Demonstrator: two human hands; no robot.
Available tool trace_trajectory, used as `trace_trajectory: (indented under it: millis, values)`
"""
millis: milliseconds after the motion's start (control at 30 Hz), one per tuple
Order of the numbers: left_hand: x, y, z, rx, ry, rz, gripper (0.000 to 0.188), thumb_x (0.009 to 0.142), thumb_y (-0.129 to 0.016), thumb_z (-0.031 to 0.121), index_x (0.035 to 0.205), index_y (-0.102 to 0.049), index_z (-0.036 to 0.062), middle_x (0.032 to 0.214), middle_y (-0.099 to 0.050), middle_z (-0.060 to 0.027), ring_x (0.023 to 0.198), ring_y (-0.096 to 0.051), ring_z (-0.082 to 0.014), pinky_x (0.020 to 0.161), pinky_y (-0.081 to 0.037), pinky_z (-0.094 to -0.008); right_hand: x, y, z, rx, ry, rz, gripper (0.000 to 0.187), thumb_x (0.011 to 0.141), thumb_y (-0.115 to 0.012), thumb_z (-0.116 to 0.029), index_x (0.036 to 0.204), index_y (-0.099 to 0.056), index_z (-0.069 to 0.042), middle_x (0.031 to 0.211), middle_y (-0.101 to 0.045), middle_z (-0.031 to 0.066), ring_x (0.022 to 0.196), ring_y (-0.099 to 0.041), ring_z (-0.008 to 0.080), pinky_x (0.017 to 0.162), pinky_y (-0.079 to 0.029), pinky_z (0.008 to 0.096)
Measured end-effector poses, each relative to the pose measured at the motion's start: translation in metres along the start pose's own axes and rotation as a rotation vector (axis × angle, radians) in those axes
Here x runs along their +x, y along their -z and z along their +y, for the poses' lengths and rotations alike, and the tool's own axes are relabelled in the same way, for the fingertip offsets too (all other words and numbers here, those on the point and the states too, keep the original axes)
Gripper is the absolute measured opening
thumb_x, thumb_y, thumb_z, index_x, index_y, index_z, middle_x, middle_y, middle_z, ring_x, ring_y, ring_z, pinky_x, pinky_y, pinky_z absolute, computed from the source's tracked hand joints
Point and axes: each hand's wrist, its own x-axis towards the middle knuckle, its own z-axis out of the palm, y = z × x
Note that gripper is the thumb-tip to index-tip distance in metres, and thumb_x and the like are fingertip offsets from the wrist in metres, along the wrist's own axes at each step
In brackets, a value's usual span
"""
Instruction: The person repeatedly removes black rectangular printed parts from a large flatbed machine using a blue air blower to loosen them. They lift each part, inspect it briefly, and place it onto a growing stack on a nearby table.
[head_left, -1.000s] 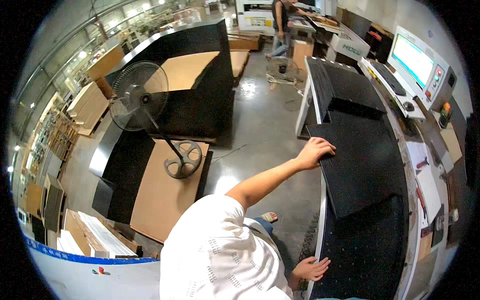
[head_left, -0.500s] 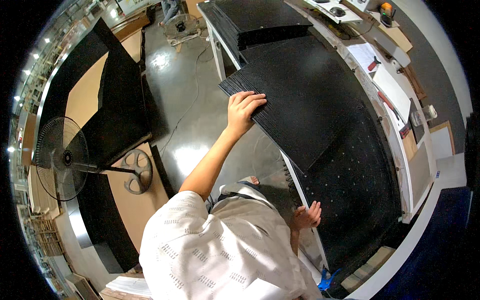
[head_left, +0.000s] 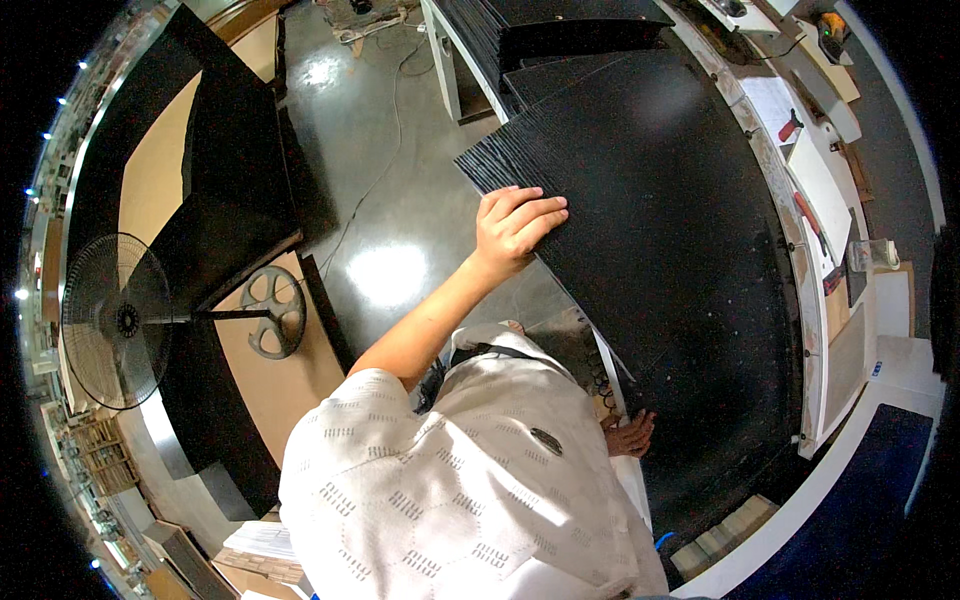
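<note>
A dark black board with a wood-grain surface [head_left: 610, 190] lies on the black worktop [head_left: 720, 440] to my right, one corner jutting past the table's left edge. My left hand [head_left: 520, 230] grips that overhanging edge, fingers on top and the thumb hidden. Farther down, my right hand [head_left: 630, 433] is beside the near part of the worktop's edge, its fingers stretched out and holding nothing that I can see. My torso hides the right forearm.
A stack of black boards [head_left: 560, 40] stands at the far end. Along the right runs a white ledge [head_left: 825, 380] with red-handled tools [head_left: 808, 215] and a clear jar [head_left: 873, 256]. At left are a standing fan [head_left: 128, 320] and large black-and-tan panels [head_left: 240, 210]. A cable [head_left: 395, 150] crosses the floor.
The board and my left hand on its edge have shifted right and slightly nearer in the picture, as the view also shifts. My right hand's raised fingers have lowered toward the worktop.
</note>
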Motion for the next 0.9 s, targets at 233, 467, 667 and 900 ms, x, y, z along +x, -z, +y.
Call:
trace_trajectory:
  millis: [233,467,667,900]
  values:
    - [-0.011,-0.01,-0.009,-0.01,-0.074,0.079,0.012,0.085,-0.07,0.023,0.096,-0.073,0.0199,0.113,-0.073,0.0039,0.105,-0.066,-0.0167,0.091,-0.05,-0.0382,0.009,-0.011,0.026,0.149,0.125,0.085,0.052,0.098,-0.056,-0.052,0.128,-0.063,-0.012,0.127,-0.067,0.0139,0.104,-0.069,0.0309,0.083,-0.056,0.0419]
    - [-0.002,-0.007,-0.007,-0.018,-0.077,0.12,0.009,0.085,-0.069,0.018,0.092,-0.074,0.019,0.111,-0.074,0.0066,0.102,-0.066,-0.0144,0.093,-0.047,-0.0343,0.068,-0.013,0.003,0.417,-0.028,0.061,0.048,0.097,-0.059,-0.042,0.129,-0.062,-0.007,0.125,-0.067,0.0168,0.109,-0.067,0.0322,0.09,-0.053,0.0424]
    - [-0.011,-0.01,-0.007,-0.052,-0.058,0.088,0.012,0.088,-0.066,0.018,0.097,-0.074,0.0185,0.115,-0.073,0.0054,0.103,-0.066,-0.0144,0.094,-0.047,-0.0333,0.147,0.043,0.01,0.564,-0.154,-0.051,0.045,0.097,-0.061,-0.033,0.13,-0.061,-0.002,0.124,-0.067,0.0192,0.113,-0.065,0.0332,0.096,-0.051,0.0429]
    - [-0.007,-0.005,-0.018,-0.017,0.082,-0.533,0.029,0.08,-0.073,0.013,0.109,-0.071,0.0148,0.112,-0.074,-0.0007,0.098,-0.069,-0.0208,0.085,-0.053,-0.0402,0.223,0.067,0.101,0.493,-0.512,0.187,0.038,0.095,-0.065,-0.02,0.128,-0.064,-0.002,0.132,-0.065,0.0141,0.119,-0.063,0.0304,0.106,-0.047,0.0417]
